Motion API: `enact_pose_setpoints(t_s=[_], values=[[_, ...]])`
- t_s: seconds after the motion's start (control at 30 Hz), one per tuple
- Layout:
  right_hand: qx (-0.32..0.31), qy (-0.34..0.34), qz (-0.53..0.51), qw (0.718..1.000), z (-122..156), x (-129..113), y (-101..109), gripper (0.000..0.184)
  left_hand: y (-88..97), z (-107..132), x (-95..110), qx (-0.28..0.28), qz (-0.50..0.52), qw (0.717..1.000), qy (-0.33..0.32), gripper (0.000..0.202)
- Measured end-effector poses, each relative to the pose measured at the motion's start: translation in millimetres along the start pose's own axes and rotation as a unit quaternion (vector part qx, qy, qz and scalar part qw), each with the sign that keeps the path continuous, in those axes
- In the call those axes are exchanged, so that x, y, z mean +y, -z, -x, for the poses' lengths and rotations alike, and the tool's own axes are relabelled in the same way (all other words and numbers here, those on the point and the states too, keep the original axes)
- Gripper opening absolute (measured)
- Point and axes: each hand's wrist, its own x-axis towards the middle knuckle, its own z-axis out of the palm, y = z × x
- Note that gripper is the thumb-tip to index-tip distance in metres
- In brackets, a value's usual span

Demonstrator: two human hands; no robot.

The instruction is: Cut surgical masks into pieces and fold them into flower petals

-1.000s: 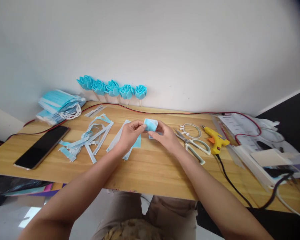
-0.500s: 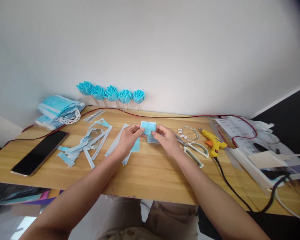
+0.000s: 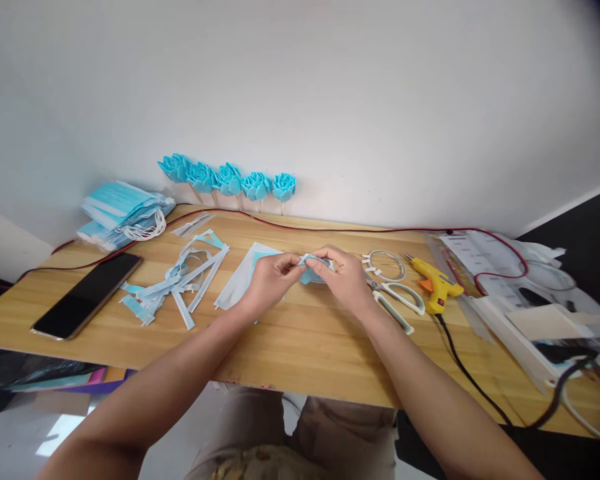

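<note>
Over the middle of the table, my left hand (image 3: 271, 279) and my right hand (image 3: 344, 279) meet with fingertips pinched together. Between them is a small piece of blue-and-white face-mask fabric (image 3: 307, 259), bunched or folded over and largely covered by the fingers. Just beneath lie more light-blue fabric pieces (image 3: 312, 276), partly hidden by my right hand. Beside my left hand, pale flat mask sheets (image 3: 240, 275) rest on the wood. Scissors (image 3: 396, 300) with white-and-green handles lie to the right of my right hand.
Fabric strips (image 3: 180, 277), a black phone (image 3: 87, 297) and a pile of face masks (image 3: 125, 210) are on the left. Blue fabric flowers (image 3: 229, 179) on sticks lean against the wall. At right are a coiled wire (image 3: 387, 265), a yellow glue gun (image 3: 437, 285) and a white power strip (image 3: 510, 340).
The flat blue square held up between both hands is now folded or bunched, and the fingers have closed further over it. The view has shifted slightly.
</note>
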Motion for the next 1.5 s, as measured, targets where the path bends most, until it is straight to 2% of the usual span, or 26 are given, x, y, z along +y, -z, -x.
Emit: enact_pose_setpoints(t_s=[0.07, 0.27, 0.57, 0.9, 1.07, 1.2, 1.33, 1.43, 1.5], values=[[0.028, 0.007, -0.001, 1.0, -0.5, 0.9, 0.9, 0.018, 0.5, -0.2, 1.2, -0.002, -0.017, 1.0, -0.002, 0.017], [0.074, -0.051, -0.113, 0.99, -4.6, 11.3, 5.3, 0.023, 5.2, -3.8, 2.4, 0.0, -0.007, 1.0, 0.009, 0.02], [0.085, -0.072, -0.152, 0.982, -6.1, 12.3, 3.5, 0.024, 3.9, -2.6, 3.4, 0.003, 0.005, 1.0, 0.024, 0.019], [0.097, -0.079, -0.135, 0.983, -6.0, 10.8, 3.3, 0.026, 3.9, -1.6, 5.6, -0.014, -0.015, 0.999, 0.029, 0.023], [0.082, -0.051, -0.086, 0.992, -3.9, 8.2, 2.9, 0.024, 5.1, -1.5, 10.2, -0.025, -0.023, 0.999, -0.005, 0.021], [0.037, 0.019, 0.001, 0.999, 0.5, 1.6, -3.8, 0.018, 5.3, -1.3, 12.0, -0.035, -0.047, 0.998, -0.024, 0.02], [0.022, 0.07, 0.041, 0.996, 3.5, -3.6, -9.6, 0.015, 3.5, -0.8, 10.2, -0.042, -0.062, 0.997, -0.018, 0.013], [0.022, 0.036, 0.024, 0.999, 3.3, -1.9, -10.2, 0.012, 3.5, -1.6, 6.1, -0.027, -0.04, 0.999, -0.013, 0.018], [0.015, -0.02, -0.024, 0.999, 2.3, 2.0, -10.6, 0.029, 5.0, -2.6, 2.9, -0.018, 0.009, 1.0, 0.0, 0.021]])
